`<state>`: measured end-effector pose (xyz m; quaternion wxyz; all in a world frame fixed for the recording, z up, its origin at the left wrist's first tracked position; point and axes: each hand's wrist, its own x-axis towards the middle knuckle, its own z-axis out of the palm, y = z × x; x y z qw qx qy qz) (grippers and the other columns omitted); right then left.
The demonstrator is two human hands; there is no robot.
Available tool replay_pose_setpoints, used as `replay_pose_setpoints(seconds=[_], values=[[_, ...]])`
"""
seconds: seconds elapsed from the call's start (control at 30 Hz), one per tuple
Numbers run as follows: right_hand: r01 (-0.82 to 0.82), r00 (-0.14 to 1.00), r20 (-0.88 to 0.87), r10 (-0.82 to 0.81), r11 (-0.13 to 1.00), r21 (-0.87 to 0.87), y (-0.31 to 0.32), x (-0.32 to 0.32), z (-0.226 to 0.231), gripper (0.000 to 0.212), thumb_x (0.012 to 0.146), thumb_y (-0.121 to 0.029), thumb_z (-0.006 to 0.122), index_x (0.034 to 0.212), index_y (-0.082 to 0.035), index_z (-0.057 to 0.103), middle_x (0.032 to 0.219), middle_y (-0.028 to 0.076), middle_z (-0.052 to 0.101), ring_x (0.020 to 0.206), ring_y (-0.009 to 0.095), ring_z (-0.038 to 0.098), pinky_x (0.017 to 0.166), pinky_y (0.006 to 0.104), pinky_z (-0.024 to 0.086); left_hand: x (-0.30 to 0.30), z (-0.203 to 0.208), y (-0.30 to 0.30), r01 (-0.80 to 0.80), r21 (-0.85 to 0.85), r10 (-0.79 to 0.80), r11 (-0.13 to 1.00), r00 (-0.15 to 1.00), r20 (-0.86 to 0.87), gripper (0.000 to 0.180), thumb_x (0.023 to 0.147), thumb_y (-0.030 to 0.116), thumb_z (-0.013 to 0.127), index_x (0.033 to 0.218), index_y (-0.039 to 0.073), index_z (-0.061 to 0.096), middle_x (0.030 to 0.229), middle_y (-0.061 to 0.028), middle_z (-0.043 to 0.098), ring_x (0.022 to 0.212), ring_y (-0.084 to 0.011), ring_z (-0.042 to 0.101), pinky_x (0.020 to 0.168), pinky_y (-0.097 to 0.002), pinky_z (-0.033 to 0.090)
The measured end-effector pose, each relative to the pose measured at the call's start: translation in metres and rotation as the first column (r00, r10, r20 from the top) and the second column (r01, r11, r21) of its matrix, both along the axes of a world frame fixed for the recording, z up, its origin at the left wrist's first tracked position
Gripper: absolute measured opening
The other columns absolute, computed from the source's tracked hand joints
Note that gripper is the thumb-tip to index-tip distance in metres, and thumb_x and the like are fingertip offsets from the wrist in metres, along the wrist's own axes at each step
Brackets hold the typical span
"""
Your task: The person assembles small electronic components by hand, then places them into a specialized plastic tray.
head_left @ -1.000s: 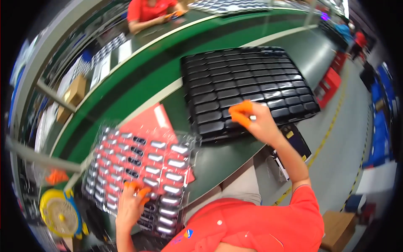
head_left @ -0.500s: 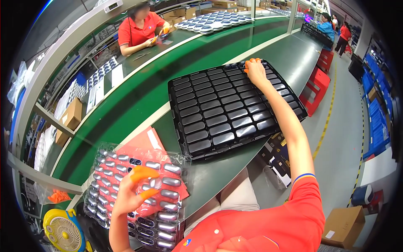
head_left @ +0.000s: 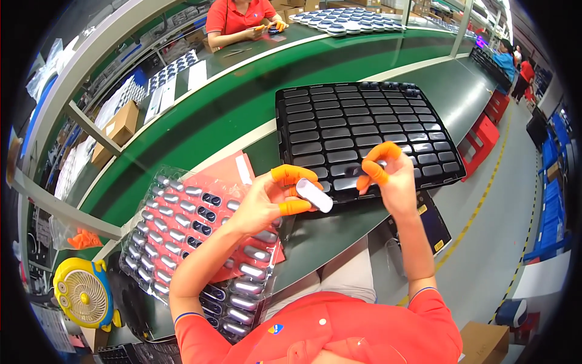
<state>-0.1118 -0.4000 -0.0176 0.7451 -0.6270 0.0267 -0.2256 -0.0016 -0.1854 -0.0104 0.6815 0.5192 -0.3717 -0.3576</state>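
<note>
My left hand (head_left: pixel 267 200), with orange finger cots, is closed on a pale oval part (head_left: pixel 314 195), holding it tilted by its edge. To its right, my right hand (head_left: pixel 391 176) is raised before the near edge of the black tray (head_left: pixel 280 121). Its orange-covered fingertips are pinched together; what they hold, if anything, I cannot make out. The black tray has rows of oval pockets, and several dark parts (head_left: pixel 388 88) lie along its far edge. Below my left forearm, a clear plastic tray (head_left: pixel 151 242) carries several silver oval parts (head_left: pixel 182 219) and a few dark two-lens ones (head_left: pixel 206 212).
A pink sheet (head_left: pixel 219 171) lies under the clear tray. Beyond the bench runs a green conveyor belt (head_left: pixel 242 115), with a person in red working across it. A yellow fan (head_left: pixel 85 294) stands at lower left, red stools (head_left: pixel 482 142) at right. A metal frame post rises at left.
My left hand has moved right from above the clear tray and now holds the oval part up. My right hand has come back from the black tray's far edge toward me. The view has shifted.
</note>
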Motion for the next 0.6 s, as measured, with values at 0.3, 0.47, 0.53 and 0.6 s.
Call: replay_pose_setpoints(seconds=[0.3, 0.47, 0.53, 0.6], values=[[0.113, 0.990, 0.069, -0.120, 0.990, 0.089, 0.050, -0.001, -0.024, 0.013, 0.080, 0.001, 0.065, 0.092, 0.005, 0.064, 0.083, 0.005, 0.060, 0.067, 0.010, 0.058, 0.060, 0.0209, 0.047, -0.006, -0.013, 0.000, 0.013, 0.083, -0.006, 0.997, 0.997, -0.080, 0.036, 0.080, -0.004, 0.063, 0.113, -0.005, 0.050, 0.103, -0.0128, 0.059, 0.089, -0.0229, 0.063, 0.083, -0.0326, 0.052], [0.238, 0.969, 0.089, -0.229, 0.966, -0.103, 0.054, -0.002, -0.032, 0.015, 0.076, 0.005, 0.066, 0.092, 0.004, 0.065, 0.084, 0.004, 0.060, 0.071, 0.009, 0.057, 0.064, 0.0194, 0.045, -0.010, -0.015, -0.004, -0.063, 0.036, 0.065, 0.997, 0.997, -0.049, 0.038, 0.078, -0.004, 0.064, 0.113, -0.006, 0.050, 0.102, -0.0160, 0.060, 0.090, -0.0291, 0.064, 0.080, -0.0337, 0.054], [0.252, 0.965, 0.110, -0.238, 0.956, -0.147, 0.054, -0.002, -0.033, 0.016, 0.076, 0.006, 0.066, 0.091, 0.004, 0.065, 0.084, 0.004, 0.060, 0.072, 0.009, 0.057, 0.063, 0.0193, 0.045, -0.010, -0.015, -0.003, -0.066, 0.039, 0.069, 0.997, 0.996, -0.065, 0.038, 0.079, -0.004, 0.063, 0.114, -0.006, 0.049, 0.104, -0.0166, 0.060, 0.093, -0.0300, 0.063, 0.081, -0.0347, 0.053], [0.285, 0.954, 0.160, -0.252, 0.929, -0.234, 0.054, -0.002, -0.035, 0.017, 0.075, 0.007, 0.066, 0.091, 0.003, 0.065, 0.084, 0.004, 0.060, 0.073, 0.009, 0.057, 0.062, 0.0191, 0.044, -0.009, -0.016, -0.003, -0.068, 0.043, 0.071, 0.997, 0.995, -0.074, 0.038, 0.079, -0.004, 0.063, 0.114, -0.007, 0.049, 0.105, -0.0169, 0.059, 0.094, -0.0305, 0.063, 0.082, -0.0352, 0.053]])
